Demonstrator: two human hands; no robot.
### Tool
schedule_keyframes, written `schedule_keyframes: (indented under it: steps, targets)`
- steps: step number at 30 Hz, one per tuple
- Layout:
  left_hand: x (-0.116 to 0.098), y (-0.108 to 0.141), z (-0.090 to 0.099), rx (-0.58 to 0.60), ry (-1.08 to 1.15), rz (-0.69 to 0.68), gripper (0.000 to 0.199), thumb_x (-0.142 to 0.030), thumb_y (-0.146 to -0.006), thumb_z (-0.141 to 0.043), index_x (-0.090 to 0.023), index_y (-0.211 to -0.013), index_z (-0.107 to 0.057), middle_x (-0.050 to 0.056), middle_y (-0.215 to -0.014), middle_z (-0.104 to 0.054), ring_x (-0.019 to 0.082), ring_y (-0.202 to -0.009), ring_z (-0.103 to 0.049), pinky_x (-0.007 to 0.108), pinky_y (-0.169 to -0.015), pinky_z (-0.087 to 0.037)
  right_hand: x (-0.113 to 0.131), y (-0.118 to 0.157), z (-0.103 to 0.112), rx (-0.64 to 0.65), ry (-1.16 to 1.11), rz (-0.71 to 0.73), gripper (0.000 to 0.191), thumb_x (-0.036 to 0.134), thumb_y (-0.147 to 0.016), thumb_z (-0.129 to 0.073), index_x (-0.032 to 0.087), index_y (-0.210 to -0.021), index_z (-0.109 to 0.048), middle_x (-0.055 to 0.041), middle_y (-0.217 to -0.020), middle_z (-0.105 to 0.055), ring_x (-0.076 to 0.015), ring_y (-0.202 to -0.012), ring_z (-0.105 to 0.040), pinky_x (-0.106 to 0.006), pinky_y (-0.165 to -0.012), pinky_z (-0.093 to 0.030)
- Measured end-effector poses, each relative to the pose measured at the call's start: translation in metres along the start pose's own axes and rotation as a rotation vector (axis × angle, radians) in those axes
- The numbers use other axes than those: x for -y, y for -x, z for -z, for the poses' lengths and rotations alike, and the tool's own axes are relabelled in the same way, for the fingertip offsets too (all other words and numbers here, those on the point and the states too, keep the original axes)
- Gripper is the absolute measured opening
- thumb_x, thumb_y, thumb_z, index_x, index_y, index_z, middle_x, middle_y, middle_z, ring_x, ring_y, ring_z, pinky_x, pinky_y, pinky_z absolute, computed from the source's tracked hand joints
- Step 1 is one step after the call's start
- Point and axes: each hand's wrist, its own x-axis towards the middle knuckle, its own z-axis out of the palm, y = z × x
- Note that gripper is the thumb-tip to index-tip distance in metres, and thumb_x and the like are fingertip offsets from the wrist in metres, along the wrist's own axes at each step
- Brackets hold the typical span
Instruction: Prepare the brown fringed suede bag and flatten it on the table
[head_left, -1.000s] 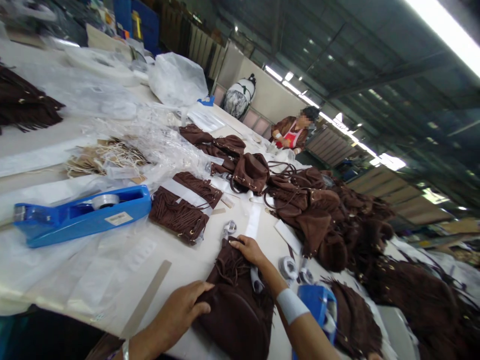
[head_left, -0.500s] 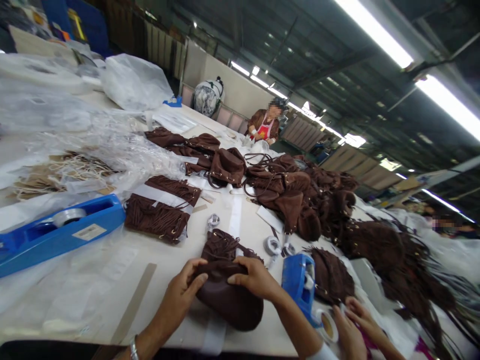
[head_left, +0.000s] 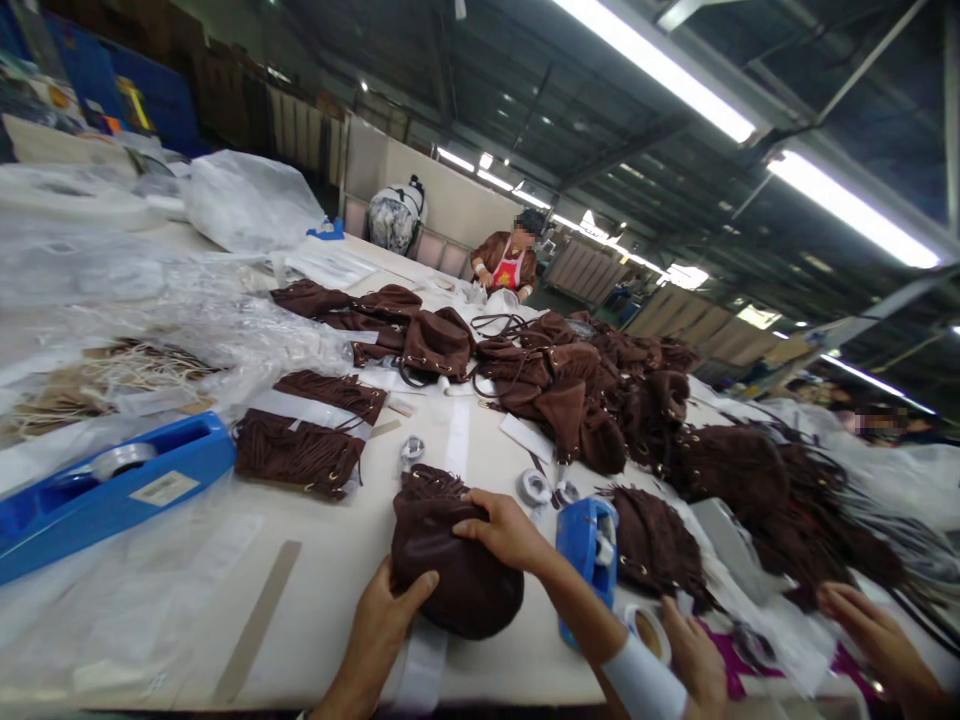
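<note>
In front of me is a dark brown fringed bag (head_left: 457, 575), its smooth rounded bottom turned toward me and its fringe at the far end. My left hand (head_left: 386, 625) grips its near left side, thumb on top and fingers hidden beneath. My right hand (head_left: 499, 530) holds the upper right part, the thumb lying across the smooth face. A white paper strip (head_left: 424, 665) lies under the bag. Just beyond are a small roll of tape (head_left: 412, 452) and a fringed bag with a white paper band (head_left: 307, 430).
Blue tape dispensers stand left (head_left: 165, 480) and right (head_left: 589, 560). A heap of brown bags (head_left: 570, 390) covers the far side and right. A co-worker's hands (head_left: 697, 655) are at lower right, near a tape roll (head_left: 649, 635). Clear plastic bags (head_left: 247, 310) lie left. Another person (head_left: 506, 265) works across the table.
My left hand has slid down from the bag's upper edge to its near left side. The bag's upper part is now folded over less. One co-worker's hand has moved right.
</note>
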Motion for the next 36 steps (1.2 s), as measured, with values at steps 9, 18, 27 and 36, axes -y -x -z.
schedule_keyframes:
  steps: [9, 18, 27, 36]
  targets:
    - [0.001, -0.007, -0.002, -0.117, -0.065, 0.034, 0.058, -0.056, -0.07, -0.074, -0.015, -0.11, -0.062, 0.012, -0.105, -0.075, 0.03, -0.098, -0.07, 0.041, -0.085, -0.056, 0.0, 0.012, -0.013, -0.227, 0.468, 0.106, 0.019, 0.032, -0.095, -0.059, 0.021, -0.111, -0.06, -0.0066, -0.105, -0.067, -0.0216, -0.098, -0.062, -0.031, -0.085, -0.045]
    - [0.014, 0.012, -0.005, -0.152, 0.087, 0.283, 0.068, -0.067, -0.079, -0.062, -0.023, -0.13, -0.055, 0.014, -0.122, -0.07, 0.031, -0.107, -0.069, 0.045, -0.083, -0.058, -0.013, 0.038, -0.003, 0.025, 0.169, -0.131, 0.091, 0.041, -0.056, -0.09, 0.027, -0.135, -0.048, -0.0072, -0.126, -0.063, -0.0292, -0.111, -0.061, -0.036, -0.09, -0.047]
    - [0.021, 0.006, 0.0, -0.058, -0.183, 0.044, 0.057, -0.048, -0.067, -0.078, -0.015, -0.111, -0.067, 0.01, -0.098, -0.078, 0.031, -0.094, -0.072, 0.039, -0.084, -0.057, -0.018, 0.045, -0.031, -0.13, 0.376, -0.051, 0.037, 0.019, -0.073, -0.077, 0.022, -0.096, -0.048, -0.0026, -0.099, -0.066, -0.0221, -0.091, -0.063, -0.029, -0.074, -0.046]
    - [0.009, 0.005, -0.011, -0.152, -0.28, -0.017, 0.044, -0.042, -0.078, -0.067, -0.017, -0.114, -0.066, 0.01, -0.11, -0.075, 0.031, -0.108, -0.066, 0.042, -0.096, -0.049, -0.023, 0.055, -0.063, -0.437, 0.762, 0.157, 0.026, 0.003, -0.08, -0.059, 0.023, -0.089, -0.046, -0.0045, -0.088, -0.06, -0.0242, -0.08, -0.056, -0.036, -0.069, -0.049]
